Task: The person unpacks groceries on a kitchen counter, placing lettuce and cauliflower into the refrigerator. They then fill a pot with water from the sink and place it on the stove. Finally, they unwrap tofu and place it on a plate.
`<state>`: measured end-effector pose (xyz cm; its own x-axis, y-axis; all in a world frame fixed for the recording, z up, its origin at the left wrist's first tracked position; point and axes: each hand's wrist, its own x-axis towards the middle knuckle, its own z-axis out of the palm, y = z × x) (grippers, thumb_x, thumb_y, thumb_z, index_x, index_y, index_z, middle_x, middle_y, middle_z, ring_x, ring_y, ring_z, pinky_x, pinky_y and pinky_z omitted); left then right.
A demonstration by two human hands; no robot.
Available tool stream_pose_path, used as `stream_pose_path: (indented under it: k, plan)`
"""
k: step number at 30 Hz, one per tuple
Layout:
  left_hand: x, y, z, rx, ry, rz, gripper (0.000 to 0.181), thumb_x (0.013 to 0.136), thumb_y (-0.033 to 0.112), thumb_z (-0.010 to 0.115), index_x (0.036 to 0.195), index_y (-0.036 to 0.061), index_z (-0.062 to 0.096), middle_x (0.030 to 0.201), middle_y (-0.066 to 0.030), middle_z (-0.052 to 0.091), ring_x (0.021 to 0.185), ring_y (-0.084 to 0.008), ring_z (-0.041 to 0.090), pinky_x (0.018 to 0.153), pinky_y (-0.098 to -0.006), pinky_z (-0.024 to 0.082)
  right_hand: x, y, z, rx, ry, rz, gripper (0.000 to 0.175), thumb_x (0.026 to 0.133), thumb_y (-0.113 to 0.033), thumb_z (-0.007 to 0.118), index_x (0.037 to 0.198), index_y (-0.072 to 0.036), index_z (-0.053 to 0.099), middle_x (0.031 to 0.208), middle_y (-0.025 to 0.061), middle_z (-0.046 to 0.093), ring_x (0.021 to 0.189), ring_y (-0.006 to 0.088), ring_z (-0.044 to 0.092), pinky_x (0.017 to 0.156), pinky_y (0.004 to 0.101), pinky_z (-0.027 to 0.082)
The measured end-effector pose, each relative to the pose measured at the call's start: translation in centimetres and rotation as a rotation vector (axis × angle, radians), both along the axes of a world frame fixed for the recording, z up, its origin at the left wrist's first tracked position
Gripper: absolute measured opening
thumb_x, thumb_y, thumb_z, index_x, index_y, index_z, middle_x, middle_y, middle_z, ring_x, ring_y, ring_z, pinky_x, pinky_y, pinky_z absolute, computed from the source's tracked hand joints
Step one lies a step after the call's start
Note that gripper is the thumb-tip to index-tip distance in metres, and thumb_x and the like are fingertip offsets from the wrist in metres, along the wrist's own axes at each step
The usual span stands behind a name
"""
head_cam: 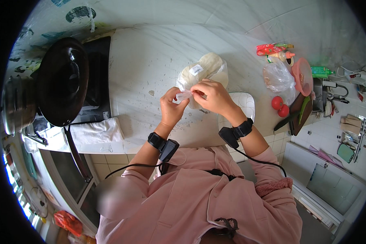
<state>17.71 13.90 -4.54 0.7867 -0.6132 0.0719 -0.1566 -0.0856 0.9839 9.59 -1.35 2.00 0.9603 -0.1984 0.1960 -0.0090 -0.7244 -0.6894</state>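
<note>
A clear plastic bag (187, 80) of pale, round, flat dough pieces (211, 61) lies on the counter in front of me. It bears a white printed label (196, 69). My left hand (172, 105) pinches the bag's gathered end between thumb and fingers. From the other side, my right hand (213, 96) grips the same twisted plastic close by. Whether the end is knotted is too small to tell. Partly under my right wrist sits a white plate with a line pattern (245, 102).
At left, a dark frying pan (62, 82) rests over a black cooktop (102, 76), beside a white cloth (94, 132). To the right are tomatoes (277, 103), another plastic bag (279, 79), a pink basket (306, 76), and a cutting board (299, 119) with a green pepper (304, 108).
</note>
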Motion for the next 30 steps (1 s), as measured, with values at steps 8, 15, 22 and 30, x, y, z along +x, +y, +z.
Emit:
stream_pose_path:
  k: [8, 15, 22, 30]
  plan:
    - [0.0, 0.0, -0.1, 0.039, -0.014, 0.003, 0.017, 0.072, 0.003, 0.071, 0.086, -0.0039, 0.063, 0.075, -0.0068, 0.063, 0.07, -0.0128, 0.057, 0.067, -0.0269, 0.047, -0.2, 0.0, -0.2, 0.019, 0.021, -0.009, 0.009, 0.078, -0.002, 0.067, 0.086, -0.004, 0.064, 0.074, 0.007, 0.065, 0.066, 0.0221, 0.062, 0.059, 0.0326, 0.05]
    - [-0.4, -0.3, -0.2, 0.061, 0.224, 0.029, 0.009, 0.078, 0.002, 0.068, 0.085, -0.0031, 0.065, 0.078, -0.0034, 0.065, 0.07, -0.0089, 0.055, 0.064, -0.0235, 0.045, -0.6, -0.2, 0.2, 0.227, 0.078, -0.04, 0.007, 0.081, -0.003, 0.066, 0.087, -0.003, 0.062, 0.074, 0.0079, 0.065, 0.066, 0.02, 0.063, 0.06, 0.0308, 0.05]
    - [-0.4, -0.6, 0.6, -0.085, 0.465, 0.055, 0.013, 0.08, 0.0, 0.071, 0.09, -0.001, 0.063, 0.081, -0.0026, 0.065, 0.068, -0.0081, 0.055, 0.062, -0.0228, 0.045, -1.2, -0.4, 0.2, 0.404, 0.146, -0.106, 0.009, 0.082, -0.002, 0.067, 0.089, -0.003, 0.062, 0.078, 0.0051, 0.064, 0.066, 0.0128, 0.062, 0.06, 0.0261, 0.049]
    - [1.3, -0.1, 2.3, -0.075, -0.314, -0.097, 0.021, 0.071, -0.005, 0.072, 0.09, 0.0016, 0.067, 0.083, -0.0091, 0.066, 0.075, -0.0219, 0.065, 0.068, -0.03, 0.053, -1.2, -0.2, -0.2, 0.195, 0.052, -0.024, 0.014, 0.078, 0.002, 0.067, 0.09, -0.002, 0.061, 0.08, 0.0059, 0.063, 0.072, 0.0164, 0.065, 0.065, 0.0285, 0.053]
